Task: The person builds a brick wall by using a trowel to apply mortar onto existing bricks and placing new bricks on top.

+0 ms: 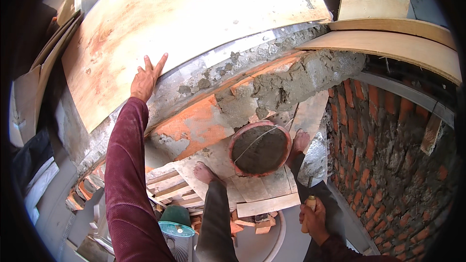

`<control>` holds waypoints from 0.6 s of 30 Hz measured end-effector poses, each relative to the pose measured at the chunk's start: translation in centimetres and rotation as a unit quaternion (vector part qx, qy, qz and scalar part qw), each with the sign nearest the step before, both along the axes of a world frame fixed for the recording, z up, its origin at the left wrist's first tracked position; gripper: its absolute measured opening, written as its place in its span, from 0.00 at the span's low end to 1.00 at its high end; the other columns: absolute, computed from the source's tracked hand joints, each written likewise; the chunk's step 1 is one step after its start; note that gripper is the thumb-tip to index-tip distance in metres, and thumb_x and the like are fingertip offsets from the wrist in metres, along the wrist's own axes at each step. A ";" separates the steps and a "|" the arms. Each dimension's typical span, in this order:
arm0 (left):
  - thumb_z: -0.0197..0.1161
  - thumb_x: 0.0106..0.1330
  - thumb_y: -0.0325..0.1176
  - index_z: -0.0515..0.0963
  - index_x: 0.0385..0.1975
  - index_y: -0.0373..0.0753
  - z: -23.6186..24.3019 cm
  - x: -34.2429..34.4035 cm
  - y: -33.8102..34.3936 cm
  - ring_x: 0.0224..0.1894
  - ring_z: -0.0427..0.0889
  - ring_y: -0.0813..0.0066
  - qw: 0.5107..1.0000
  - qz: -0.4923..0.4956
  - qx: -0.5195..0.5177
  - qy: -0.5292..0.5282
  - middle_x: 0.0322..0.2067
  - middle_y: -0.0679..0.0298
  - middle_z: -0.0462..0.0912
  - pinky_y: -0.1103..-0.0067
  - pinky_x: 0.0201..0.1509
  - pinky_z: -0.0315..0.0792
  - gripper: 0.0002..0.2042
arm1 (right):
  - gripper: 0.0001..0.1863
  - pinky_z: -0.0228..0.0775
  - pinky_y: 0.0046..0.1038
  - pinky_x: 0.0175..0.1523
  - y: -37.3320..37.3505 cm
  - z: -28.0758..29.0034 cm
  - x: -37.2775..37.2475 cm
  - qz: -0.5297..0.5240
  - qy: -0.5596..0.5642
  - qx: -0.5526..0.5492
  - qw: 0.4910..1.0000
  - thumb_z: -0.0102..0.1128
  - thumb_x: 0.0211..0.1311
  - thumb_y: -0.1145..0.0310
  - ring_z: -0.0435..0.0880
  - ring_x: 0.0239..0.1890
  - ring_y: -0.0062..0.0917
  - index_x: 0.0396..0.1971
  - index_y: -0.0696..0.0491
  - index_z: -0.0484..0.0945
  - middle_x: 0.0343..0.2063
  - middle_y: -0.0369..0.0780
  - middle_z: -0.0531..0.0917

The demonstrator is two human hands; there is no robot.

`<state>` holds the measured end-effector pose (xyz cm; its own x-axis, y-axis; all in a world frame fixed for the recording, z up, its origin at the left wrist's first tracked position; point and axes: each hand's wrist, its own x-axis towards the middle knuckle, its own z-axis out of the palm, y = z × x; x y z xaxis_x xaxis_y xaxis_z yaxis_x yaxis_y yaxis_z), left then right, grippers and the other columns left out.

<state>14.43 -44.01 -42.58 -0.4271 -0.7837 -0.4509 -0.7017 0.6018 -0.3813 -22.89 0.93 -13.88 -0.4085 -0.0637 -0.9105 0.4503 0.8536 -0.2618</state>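
Note:
My left hand (145, 80) rests on a large pale plywood sheet (184, 19), near its lower edge, with its fingers apart. Just below runs a ledge (191, 126) of orange brick patched with wet grey mortar. My right hand (315, 221) is closed on the wooden handle (309, 206) of a tool, likely a trowel; its dark blade is hard to make out against my leg. Between my bare feet, on wooden boards (252, 187), stands a round reddish pan (259, 148) of grey mortar with a cord across it.
A rough brick wall (378, 165) drops away at the right, under curved wooden boards (388, 46). More sheets (29, 92) lean at the left. Below the platform are a green bucket (175, 221), loose bricks (262, 223) and a lower grey surface.

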 end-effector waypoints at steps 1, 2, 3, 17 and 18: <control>0.49 0.68 0.17 0.32 0.73 0.65 -0.1 -0.5 0.4 0.48 0.82 0.45 1.000 0.009 -0.005 -0.017 0.64 0.34 0.60 0.71 0.39 0.86 0.44 | 0.09 0.65 0.22 0.19 0.0 0.0 -0.2 -0.007 -0.006 0.004 1.000 0.61 0.58 0.75 0.72 0.16 0.15 0.34 0.52 0.69 0.20 0.33 0.73; 0.49 0.68 0.17 0.33 0.73 0.66 -0.1 -0.9 0.5 0.46 0.83 0.46 1.000 0.007 -0.017 -0.006 0.63 0.33 0.60 0.71 0.37 0.86 0.44 | 0.09 0.66 0.22 0.20 0.1 -0.2 -0.4 0.007 -0.014 0.007 1.000 0.61 0.58 0.74 0.72 0.16 0.16 0.34 0.52 0.69 0.20 0.33 0.73; 0.48 0.68 0.18 0.33 0.73 0.66 0.0 -1.0 0.5 0.44 0.84 0.47 1.000 0.005 -0.029 0.004 0.62 0.31 0.61 0.71 0.35 0.86 0.43 | 0.10 0.67 0.22 0.20 0.3 -0.3 -0.5 0.022 -0.023 0.010 0.999 0.61 0.58 0.73 0.73 0.16 0.16 0.34 0.52 0.69 0.20 0.34 0.73; 0.46 0.68 0.16 0.35 0.73 0.71 2.2 -5.5 5.4 0.31 0.85 0.53 0.994 -0.033 0.076 0.071 0.60 0.27 0.62 0.70 0.36 0.83 0.44 | 0.12 0.68 0.24 0.20 1.6 -0.8 -1.4 0.059 -0.073 0.031 0.995 0.62 0.57 0.73 0.74 0.17 0.18 0.36 0.53 0.68 0.21 0.34 0.73; 0.46 0.69 0.17 0.36 0.73 0.71 2.2 -5.5 5.4 0.32 0.85 0.53 0.994 -0.032 0.077 0.074 0.60 0.27 0.62 0.70 0.35 0.83 0.43 | 0.11 0.68 0.24 0.20 1.6 -0.8 -1.6 0.059 -0.074 0.025 0.995 0.62 0.57 0.73 0.74 0.17 0.18 0.36 0.53 0.68 0.21 0.34 0.73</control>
